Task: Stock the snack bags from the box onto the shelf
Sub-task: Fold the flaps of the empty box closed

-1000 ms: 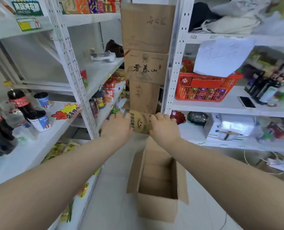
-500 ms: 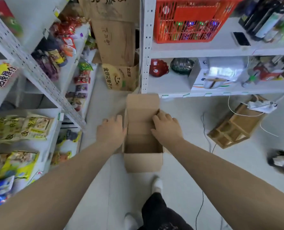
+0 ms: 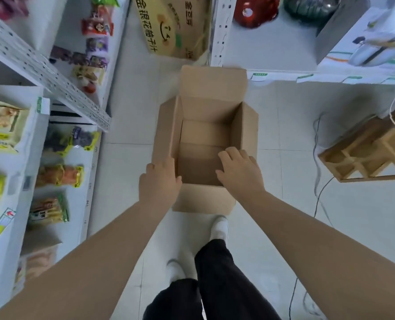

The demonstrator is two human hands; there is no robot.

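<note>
Cardboard box (image 3: 203, 198) on the floor mid-aisle looks empty, snack bags (image 3: 60, 175) already on the left shelf (image 3: 33, 144), so stocking looks about done; left hand (image 3: 159, 183) clasps its left wall, right hand (image 3: 240, 174) spread loose over the near-right rim.
</note>
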